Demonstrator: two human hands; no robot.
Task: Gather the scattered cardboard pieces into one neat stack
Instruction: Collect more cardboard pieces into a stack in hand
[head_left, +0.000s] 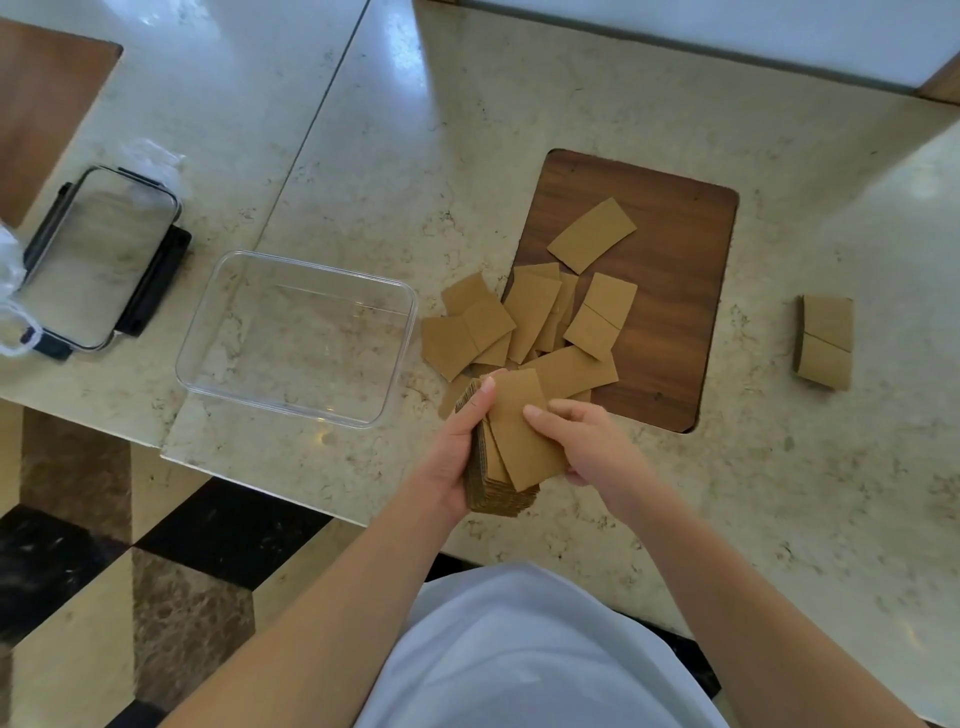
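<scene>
A thick stack of brown cardboard pieces (511, 441) is held above the near edge of the marble table. My left hand (457, 447) grips its left side, thumb along the top edge. My right hand (587, 441) holds its right side, fingers on the top piece, which lies askew. Just beyond, several loose cardboard pieces (524, 317) lie overlapping, half on a dark wooden board (670, 312). One piece (592, 234) lies alone further back on the board. A small separate pile (826, 340) sits to the right on the table.
A clear plastic container (296, 338) stands open to the left of the loose pieces. Its black-clipped lid (98, 260) lies further left, beside crumpled clear plastic (10, 291). The table's near edge (311, 504) drops to a checkered floor.
</scene>
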